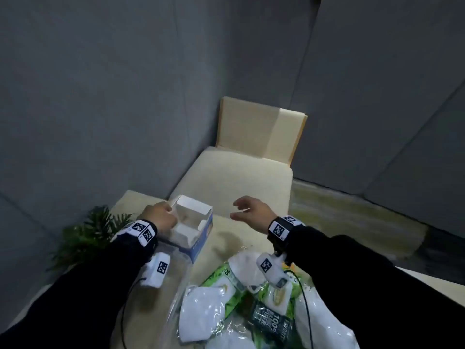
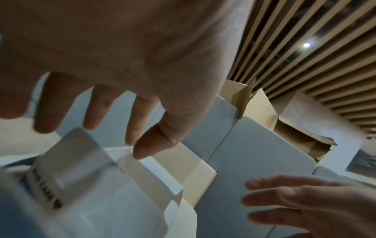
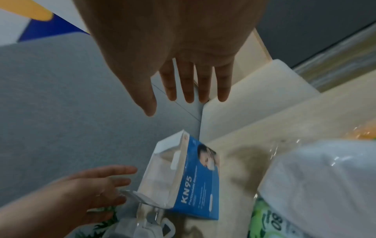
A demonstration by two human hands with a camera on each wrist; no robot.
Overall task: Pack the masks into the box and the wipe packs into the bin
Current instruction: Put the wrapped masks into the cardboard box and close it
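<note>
Grey partition walls, pale table [image 1: 227, 226]. Open KN95 box [image 1: 193, 226] stood at table's 11 o'clock, flaps up. Left hand [image 1: 159, 216] placed at its left flap, fingers relaxed, grip unclear. Right hand [image 1: 250, 212] held spread, empty, at box's 3 o'clock. Masks [image 1: 201, 314] and wipe packs [image 1: 227, 285] heaped at 6 o'clock.

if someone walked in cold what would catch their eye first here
The open blue KN95 box on the table, its flaps up, with the left hand at its left edge. Nearer the camera, a heap of white masks and green wipe packs in clear wrap. The right hand hovers open, holding nothing.
</note>
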